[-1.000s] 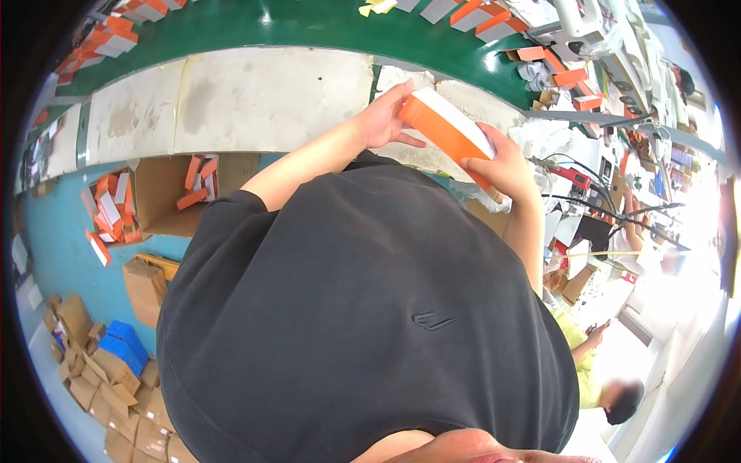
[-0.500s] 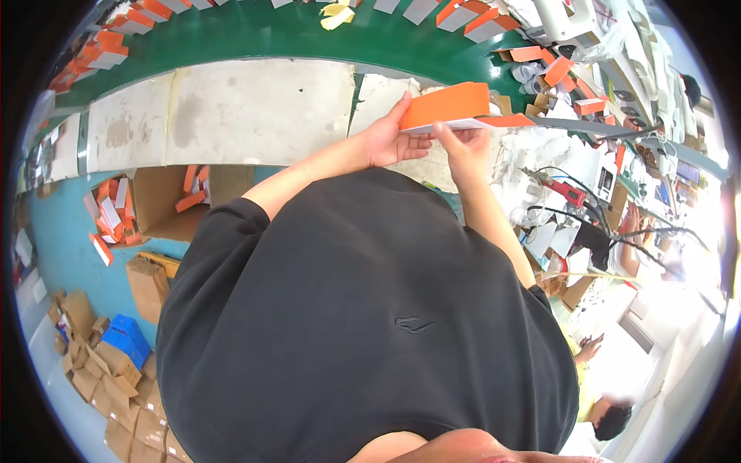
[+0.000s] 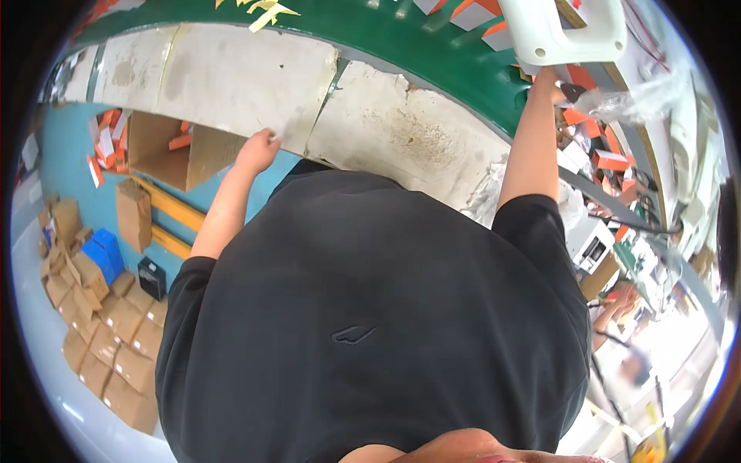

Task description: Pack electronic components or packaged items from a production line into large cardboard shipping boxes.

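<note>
My left hand is closed in a loose fist at the near edge of the pale worn bench top, and no object shows in it. My right arm stretches far to the right across the bench. At its end my right hand is beside a white plastic frame, which hides most of the fingers. A small dark thing and orange box pieces lie close to that hand; whether it grips any of them cannot be made out.
A green belt carrying orange-and-white boxes runs along the far side. An open carton with orange boxes stands lower left. Brown cartons and a blue box are on the floor. At right, a person's hands show.
The orange box that both hands held is out of them. My left hand has moved left to the bench edge, and my right hand has reached far right. The view has turned.
</note>
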Action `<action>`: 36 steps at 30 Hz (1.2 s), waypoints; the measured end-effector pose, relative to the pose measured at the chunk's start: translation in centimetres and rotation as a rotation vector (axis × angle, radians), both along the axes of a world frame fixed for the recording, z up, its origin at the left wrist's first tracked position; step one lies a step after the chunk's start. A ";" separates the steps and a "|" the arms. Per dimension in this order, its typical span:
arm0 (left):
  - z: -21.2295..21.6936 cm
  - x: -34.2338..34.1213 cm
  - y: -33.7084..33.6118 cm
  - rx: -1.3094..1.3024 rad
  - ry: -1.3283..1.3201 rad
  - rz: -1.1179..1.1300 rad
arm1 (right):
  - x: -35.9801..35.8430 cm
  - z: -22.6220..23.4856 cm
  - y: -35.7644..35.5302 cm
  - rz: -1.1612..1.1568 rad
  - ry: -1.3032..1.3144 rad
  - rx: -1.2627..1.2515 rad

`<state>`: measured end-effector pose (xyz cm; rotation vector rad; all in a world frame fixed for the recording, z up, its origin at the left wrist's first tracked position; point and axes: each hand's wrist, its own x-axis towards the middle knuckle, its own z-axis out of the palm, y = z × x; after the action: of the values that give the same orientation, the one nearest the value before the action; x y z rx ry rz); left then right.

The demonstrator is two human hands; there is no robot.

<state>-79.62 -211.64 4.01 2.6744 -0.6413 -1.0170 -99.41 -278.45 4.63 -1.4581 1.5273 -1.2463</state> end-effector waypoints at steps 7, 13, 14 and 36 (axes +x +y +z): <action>-3.0 -8.2 10.9 0.255 0.243 0.210 | 0.6 -12.3 -12.7 0.172 0.410 -0.693; -5.7 -12.3 11.9 0.335 0.375 0.204 | -1.2 -12.5 -12.6 -0.081 0.209 -0.642; -5.7 -13.6 12.2 0.309 0.378 0.233 | 0.5 -11.2 -9.9 -0.012 0.163 -0.509; -3.3 -14.1 6.0 0.201 0.261 0.082 | 1.1 -3.2 1.6 0.392 0.738 0.033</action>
<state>-93.76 -205.66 0.70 2.6378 -0.3933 -1.4432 -98.27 -276.86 1.42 -2.2069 1.5603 -0.4554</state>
